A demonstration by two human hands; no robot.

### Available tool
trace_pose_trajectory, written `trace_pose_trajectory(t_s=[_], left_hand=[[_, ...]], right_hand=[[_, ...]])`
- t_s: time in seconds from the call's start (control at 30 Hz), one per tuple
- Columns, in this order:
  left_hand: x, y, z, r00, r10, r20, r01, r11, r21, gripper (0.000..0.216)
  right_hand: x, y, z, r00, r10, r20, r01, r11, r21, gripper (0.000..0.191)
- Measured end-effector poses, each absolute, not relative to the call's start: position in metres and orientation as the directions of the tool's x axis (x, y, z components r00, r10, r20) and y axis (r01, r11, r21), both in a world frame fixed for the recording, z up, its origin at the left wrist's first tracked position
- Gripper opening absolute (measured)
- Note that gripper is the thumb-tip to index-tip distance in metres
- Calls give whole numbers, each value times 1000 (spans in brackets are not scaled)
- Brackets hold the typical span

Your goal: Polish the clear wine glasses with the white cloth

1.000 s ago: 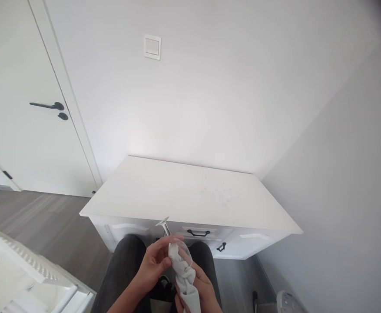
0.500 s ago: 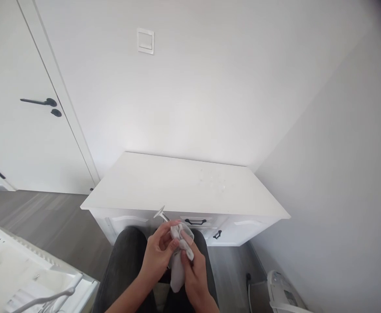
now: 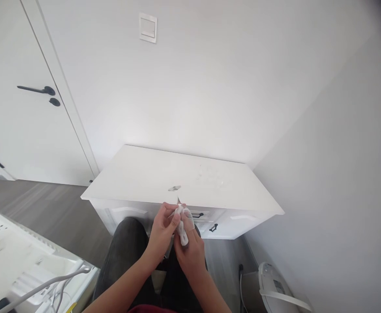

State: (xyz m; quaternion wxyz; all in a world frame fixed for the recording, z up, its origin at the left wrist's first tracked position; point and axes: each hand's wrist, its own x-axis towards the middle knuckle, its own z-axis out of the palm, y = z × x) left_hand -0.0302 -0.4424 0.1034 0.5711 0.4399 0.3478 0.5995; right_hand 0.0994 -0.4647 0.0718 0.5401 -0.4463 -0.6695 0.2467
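Observation:
A clear stemmed glass (image 3: 189, 218) is held between my hands, in front of the cabinet's near edge. Its round foot (image 3: 174, 188) points away from me and shows against the cabinet top. My left hand (image 3: 162, 227) is closed around the glass near the stem, its thumb pressing a bunched white cloth (image 3: 183, 236). Closed on that cloth at the bowl is my right hand (image 3: 191, 248); some of its fingers show through the clear wall. The fingers partly hide the stem and the rest of the cloth.
Just ahead stands a white cabinet (image 3: 138, 174) with dark handles, against the wall; small clear spots (image 3: 211, 177) mark its top. At lower left is a white perforated rack (image 3: 17, 230) with a cable (image 3: 47, 283). A white appliance (image 3: 271, 282) stands on the floor at right.
Both hands have moved up in the view with the glass. Its foot has swung right and away from me, over the cabinet top. The cloth's hanging end no longer shows.

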Motion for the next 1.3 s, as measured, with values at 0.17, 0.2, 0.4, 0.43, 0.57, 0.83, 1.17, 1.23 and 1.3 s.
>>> trace_pose_trajectory(t_s=[0.17, 0.2, 0.4, 0.43, 0.57, 0.83, 1.17, 1.23, 1.3], left_hand=[[-26, -441, 103, 128, 974, 188, -485, -104, 868, 37], [-28, -439, 101, 140, 975, 175, -481, -88, 872, 42], [-75, -435, 96, -355, 878, 321, 193, -268, 944, 28], [-83, -436, 98, -307, 846, 436, 343, -330, 880, 26], [-95, -443, 114, 334, 865, 375, 486, -499, 717, 23], [-67, -464, 102, 525, 842, -128, 165, 47, 985, 31], [-49, -456, 77, 184, 979, -92, -16, 96, 995, 53], [-46, -459, 81, 214, 975, -64, 24, 61, 998, 48], [-45, -464, 86, 239, 970, -54, 98, 31, 995, 40]], right_hand=[[97, -465, 63, 73, 967, 244, -22, 246, -969, 46], [98, -465, 62, 80, 990, 115, -155, 127, -980, 47], [141, -450, 83, 12, 995, 104, -18, 104, -994, 38], [150, -448, 91, -107, 986, 130, 93, 140, -986, 34], [165, -446, 113, -402, 913, 62, 157, 135, -978, 29], [152, -445, 99, -251, 968, -24, -152, -64, -986, 35], [140, -445, 88, 217, 759, 614, 489, 460, -741, 37], [135, -444, 88, -170, 715, 678, 594, 623, -508, 50], [131, -441, 90, -414, 620, 667, 586, 742, -326, 63]])
